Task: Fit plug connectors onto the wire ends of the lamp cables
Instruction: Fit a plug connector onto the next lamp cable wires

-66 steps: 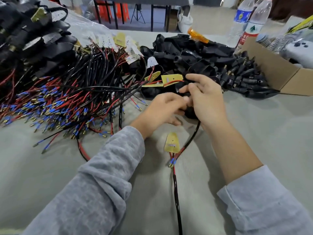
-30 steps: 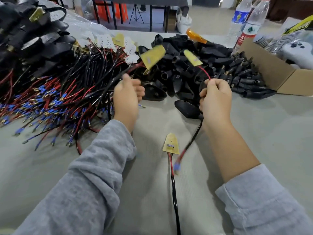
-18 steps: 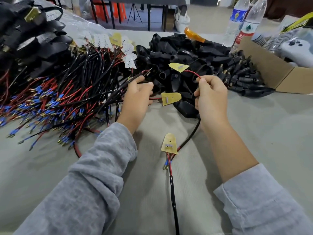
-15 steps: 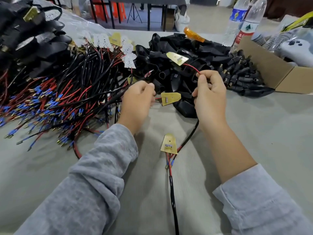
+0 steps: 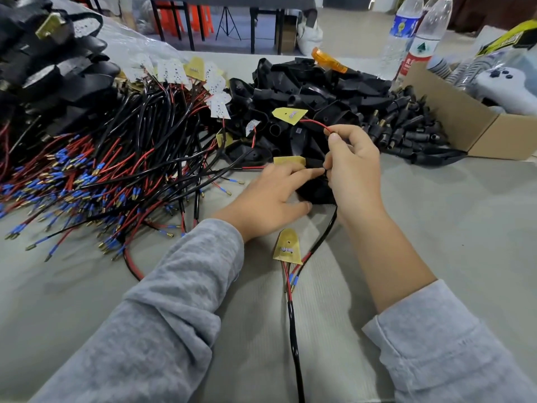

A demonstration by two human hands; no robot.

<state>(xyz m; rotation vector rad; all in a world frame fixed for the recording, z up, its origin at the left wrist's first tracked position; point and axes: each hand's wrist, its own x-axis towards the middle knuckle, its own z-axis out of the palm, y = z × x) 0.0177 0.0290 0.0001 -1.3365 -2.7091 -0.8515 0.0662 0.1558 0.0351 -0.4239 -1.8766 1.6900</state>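
Your right hand (image 5: 353,167) pinches a thin red wire (image 5: 315,123) between thumb and forefinger; the wire arcs up to a small yellow board (image 5: 289,114) with a tapered end and a faint mark too small to read. The same hand's lower fingers curl toward a black housing (image 5: 315,191) lying on the grey table (image 5: 450,228). A black cable (image 5: 325,231) leaves under that hand toward you.

Your left hand (image 5: 270,196) lies beside it, fingers extended, forefinger tip reaching the right hand at the housing, thumb against the housing's near edge. Whether it holds anything cannot be told. A second yellow board (image 5: 289,160) shows just behind its fingers.

Near you, a third yellow board (image 5: 287,247) rests on the table; red wires with blue-sleeved brass terminals (image 5: 293,279) run from it into a black sheathed cable (image 5: 295,344).

Left: a pile of black and red cables (image 5: 116,167) with blue-sleeved ends. Behind the hands: a heap of black plug connectors (image 5: 406,132).

Writing: two water bottles (image 5: 418,39) at back right, one blue label, one red-and-white with a green tree mark; the characters are illegible. A cardboard box (image 5: 465,123) stands right.
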